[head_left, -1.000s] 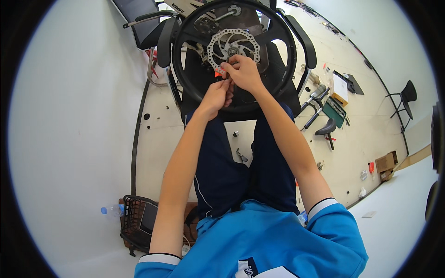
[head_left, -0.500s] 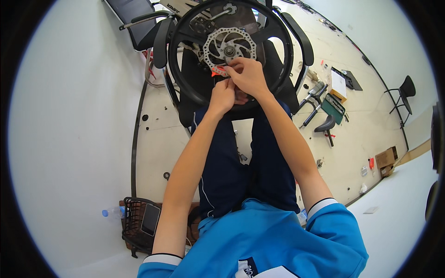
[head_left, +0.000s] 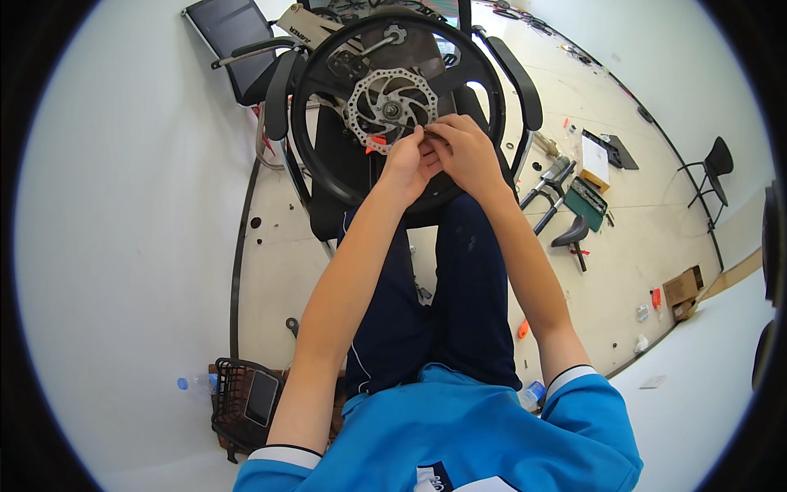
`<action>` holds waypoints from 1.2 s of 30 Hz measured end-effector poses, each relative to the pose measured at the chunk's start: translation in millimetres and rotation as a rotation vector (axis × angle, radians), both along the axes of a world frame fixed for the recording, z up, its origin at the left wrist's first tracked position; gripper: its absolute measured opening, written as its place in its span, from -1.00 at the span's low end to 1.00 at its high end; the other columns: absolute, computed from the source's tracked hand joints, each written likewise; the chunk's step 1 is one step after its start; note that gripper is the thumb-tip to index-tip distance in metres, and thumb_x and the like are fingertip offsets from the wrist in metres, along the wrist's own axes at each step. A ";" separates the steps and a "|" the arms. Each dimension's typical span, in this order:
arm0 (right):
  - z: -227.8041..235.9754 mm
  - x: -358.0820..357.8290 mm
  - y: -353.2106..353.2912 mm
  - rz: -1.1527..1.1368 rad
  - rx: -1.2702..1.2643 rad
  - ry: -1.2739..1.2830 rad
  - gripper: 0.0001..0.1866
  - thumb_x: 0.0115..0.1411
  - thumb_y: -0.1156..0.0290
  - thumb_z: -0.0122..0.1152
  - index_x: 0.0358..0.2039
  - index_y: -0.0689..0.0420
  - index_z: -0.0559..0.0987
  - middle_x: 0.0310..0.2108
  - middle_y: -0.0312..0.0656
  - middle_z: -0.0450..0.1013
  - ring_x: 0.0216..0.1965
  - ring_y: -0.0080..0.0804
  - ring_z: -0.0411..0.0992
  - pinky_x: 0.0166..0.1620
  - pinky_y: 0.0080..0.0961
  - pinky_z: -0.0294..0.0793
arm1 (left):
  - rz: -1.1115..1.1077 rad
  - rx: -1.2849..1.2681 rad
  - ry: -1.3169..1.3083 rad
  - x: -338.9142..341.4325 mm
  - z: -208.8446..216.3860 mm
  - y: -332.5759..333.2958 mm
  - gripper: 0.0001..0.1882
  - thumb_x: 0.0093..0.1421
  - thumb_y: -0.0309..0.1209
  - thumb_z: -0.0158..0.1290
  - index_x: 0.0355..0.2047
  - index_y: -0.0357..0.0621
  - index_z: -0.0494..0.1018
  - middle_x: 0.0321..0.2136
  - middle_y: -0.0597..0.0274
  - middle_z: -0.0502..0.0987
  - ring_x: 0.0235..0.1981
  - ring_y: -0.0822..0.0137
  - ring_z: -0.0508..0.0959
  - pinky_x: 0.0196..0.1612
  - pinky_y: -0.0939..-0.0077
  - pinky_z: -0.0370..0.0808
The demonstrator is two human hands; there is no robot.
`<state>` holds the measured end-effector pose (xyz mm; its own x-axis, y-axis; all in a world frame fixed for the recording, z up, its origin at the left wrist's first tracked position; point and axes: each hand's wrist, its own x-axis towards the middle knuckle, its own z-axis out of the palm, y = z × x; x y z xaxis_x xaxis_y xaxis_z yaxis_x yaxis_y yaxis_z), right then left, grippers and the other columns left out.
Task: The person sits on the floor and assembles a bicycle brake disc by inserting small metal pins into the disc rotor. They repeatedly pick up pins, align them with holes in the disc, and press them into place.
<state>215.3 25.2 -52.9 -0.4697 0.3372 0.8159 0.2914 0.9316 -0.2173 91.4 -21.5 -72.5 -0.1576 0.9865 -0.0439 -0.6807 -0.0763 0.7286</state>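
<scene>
A thin, dark rod (head_left: 400,125), likely light, stiff and best held by its outer end, reaches over the silver, perforated metal disc (head_left: 378,107) on the black, round wheel (head_left: 455,79). The right hand (head_left: 467,154) seems pinched on it; whether the left hand (head_left: 407,168), just beside, grips too cannot be told.

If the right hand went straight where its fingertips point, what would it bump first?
Probably the left hand, at its thumb, because the right hand's fingertips point leftward, almost at it. Beyond lies the silver disc with holes, though depth is hard to judge here.
</scene>
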 end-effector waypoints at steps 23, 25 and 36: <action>-20.7 -58.1 -5.9 0.214 -0.474 0.498 -0.89 0.13 0.57 0.36 -0.35 0.32 0.60 -0.41 -0.14 0.58 -0.37 -0.44 0.61 -0.25 -0.56 0.58 | 0.635 0.089 0.754 -66.1 -50.8 -76.4 -0.76 -0.17 -0.72 -0.31 -0.78 -0.24 0.34 -0.77 0.34 0.30 -0.72 0.56 0.21 -0.63 0.61 0.04; -19.7 -59.3 -4.6 0.217 -0.487 0.509 -0.89 0.13 0.57 0.35 -0.36 0.32 0.60 -0.43 -0.14 0.58 -0.38 -0.43 0.62 -0.26 -0.56 0.59 | 0.617 0.068 0.797 -60.4 -45.1 -79.2 -0.77 -0.18 -0.68 -0.32 -0.82 -0.23 0.30 -0.83 0.37 0.22 -0.78 0.57 0.13 -0.68 0.57 -0.05; -2.1 -69.8 -2.7 0.227 -0.404 0.402 -0.89 0.15 0.57 0.31 -0.35 0.34 0.59 -0.45 -0.10 0.59 -0.39 -0.40 0.63 -0.29 -0.57 0.57 | 0.644 0.179 0.911 -54.0 -43.9 -81.6 -0.75 -0.07 -0.70 -0.29 -0.70 -0.26 0.39 -0.75 0.35 0.31 -0.70 0.57 0.22 -0.61 0.60 0.09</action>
<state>145.5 22.5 -54.9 -0.2477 0.5841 0.7730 -0.0832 0.7821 -0.6176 37.3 -103.1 -116.3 -0.5399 0.6907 0.4812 0.3026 -0.3742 0.8766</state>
